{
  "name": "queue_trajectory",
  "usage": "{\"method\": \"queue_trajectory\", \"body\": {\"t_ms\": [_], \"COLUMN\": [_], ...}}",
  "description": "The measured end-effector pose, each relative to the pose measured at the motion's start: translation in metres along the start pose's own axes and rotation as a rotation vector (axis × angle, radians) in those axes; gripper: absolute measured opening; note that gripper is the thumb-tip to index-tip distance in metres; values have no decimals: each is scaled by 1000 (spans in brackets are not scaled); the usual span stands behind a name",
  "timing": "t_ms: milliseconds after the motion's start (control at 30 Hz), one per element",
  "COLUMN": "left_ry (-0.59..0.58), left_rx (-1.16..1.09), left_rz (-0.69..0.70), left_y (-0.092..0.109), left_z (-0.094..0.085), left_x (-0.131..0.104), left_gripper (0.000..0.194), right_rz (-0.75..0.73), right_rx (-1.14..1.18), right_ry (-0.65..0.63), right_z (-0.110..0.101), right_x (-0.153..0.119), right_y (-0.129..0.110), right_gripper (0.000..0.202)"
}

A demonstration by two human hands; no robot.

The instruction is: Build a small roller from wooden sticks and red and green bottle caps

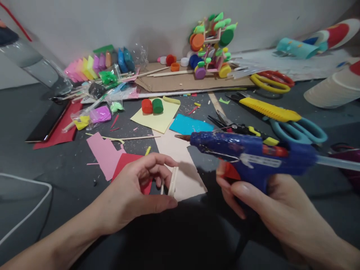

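Between the thumb and fingers of my left hand [137,191] is a small piece made of pale wooden sticks [173,182], partly hidden by the fingers. My right hand [270,210] is wrapped around the handle of a blue hot glue gun [225,146], a finger at its orange-red trigger [231,170]. The gun's brown nozzle [182,138] points left, above and a little right of the sticks, apart from them. A clear glue stick [337,163] juts from the gun's rear. Under the hands lie a pale paper sheet [188,168] and a red paper piece [126,163].
Red and green caps [158,106] stand on yellow paper [140,118]. A yellow cutter [267,108], blue-handled scissors [312,129] and pliers [242,129] lie right. Behind stands a colourful stick-and-cap model [210,48] on cardboard [174,84]. Clay packs [84,69] and a bottle [39,67] are left.
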State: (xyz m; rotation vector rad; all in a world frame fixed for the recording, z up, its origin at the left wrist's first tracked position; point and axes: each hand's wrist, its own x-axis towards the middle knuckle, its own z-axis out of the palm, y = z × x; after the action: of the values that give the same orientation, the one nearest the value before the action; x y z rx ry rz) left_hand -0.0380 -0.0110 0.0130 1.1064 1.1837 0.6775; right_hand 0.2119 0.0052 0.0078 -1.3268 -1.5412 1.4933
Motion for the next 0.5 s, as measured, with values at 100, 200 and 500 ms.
{"method": "queue_trajectory", "body": {"t_ms": [100, 200, 500], "left_ry": [48, 99, 309], "left_rx": [-45, -142, 36], "left_rz": [-3, 37, 334], "left_y": [3, 5, -3], "left_z": [-3, -5, -10], "left_x": [1, 1, -2], "left_gripper": [51, 50, 56], "right_rz": [-50, -121, -85], "right_rx": [49, 39, -12], "right_ry": [24, 7, -136], "right_z": [-4, -5, -11], "right_x": [-6, -8, -12], "right_y": [5, 7, 23], "right_gripper": [33, 34, 34]}}
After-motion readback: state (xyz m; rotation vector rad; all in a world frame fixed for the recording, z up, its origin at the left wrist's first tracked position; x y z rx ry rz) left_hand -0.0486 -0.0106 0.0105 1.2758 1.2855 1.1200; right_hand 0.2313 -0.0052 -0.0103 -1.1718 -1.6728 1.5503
